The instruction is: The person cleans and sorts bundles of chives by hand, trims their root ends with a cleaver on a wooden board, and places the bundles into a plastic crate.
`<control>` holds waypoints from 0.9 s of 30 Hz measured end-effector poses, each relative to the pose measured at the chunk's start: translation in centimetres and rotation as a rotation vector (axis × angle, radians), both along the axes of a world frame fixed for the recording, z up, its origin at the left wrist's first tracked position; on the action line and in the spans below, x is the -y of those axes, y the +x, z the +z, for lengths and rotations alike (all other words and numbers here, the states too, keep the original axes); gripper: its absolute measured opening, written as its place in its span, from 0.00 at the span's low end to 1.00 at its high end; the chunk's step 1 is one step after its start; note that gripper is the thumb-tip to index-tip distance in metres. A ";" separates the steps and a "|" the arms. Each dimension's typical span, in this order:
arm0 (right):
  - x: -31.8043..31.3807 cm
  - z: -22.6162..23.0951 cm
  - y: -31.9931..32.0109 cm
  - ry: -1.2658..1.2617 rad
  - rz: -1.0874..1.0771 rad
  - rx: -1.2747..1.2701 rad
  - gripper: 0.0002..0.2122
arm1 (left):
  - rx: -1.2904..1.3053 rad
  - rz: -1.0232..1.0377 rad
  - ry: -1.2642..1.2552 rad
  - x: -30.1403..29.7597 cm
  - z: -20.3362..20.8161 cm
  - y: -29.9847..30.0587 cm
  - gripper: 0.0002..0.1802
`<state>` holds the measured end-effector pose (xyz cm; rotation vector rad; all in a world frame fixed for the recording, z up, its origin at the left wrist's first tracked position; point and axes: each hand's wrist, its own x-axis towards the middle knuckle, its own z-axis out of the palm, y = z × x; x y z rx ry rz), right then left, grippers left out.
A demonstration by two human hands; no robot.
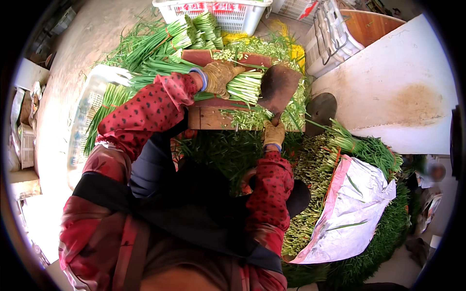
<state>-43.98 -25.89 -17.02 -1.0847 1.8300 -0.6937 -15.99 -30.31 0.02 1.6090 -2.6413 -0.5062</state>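
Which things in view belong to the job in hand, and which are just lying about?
In use:
- green stalks, held by the left hand
- broad blade, held by the right hand
- wooden board, beneath both

Apparently just lying about:
- white panel, at right
- yellow netting, beyond the board

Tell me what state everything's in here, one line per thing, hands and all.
Left hand: gloved, closed over the stalk bundle
Stalk bundle: held, pale ends bared
Right hand: gloved, gripping the cleaver
Cleaver: held, blade beside the pale ends
Wooden board: strewn with cut pieces
White sheet: creased, spread over stalk pile
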 end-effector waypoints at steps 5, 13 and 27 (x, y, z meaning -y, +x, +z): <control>0.4 1.3 0.9 -0.078 -0.204 0.577 0.09 | 0.103 0.117 0.231 1.0 -2.6 -0.7 0.57; -5.7 11.3 2.3 -0.467 0.011 -0.289 0.23 | 0.282 0.060 -0.099 -0.4 -4.9 -2.5 0.67; -8.8 16.1 2.7 -0.525 0.005 0.059 0.15 | 0.315 0.091 0.083 3.5 -6.0 -3.9 0.63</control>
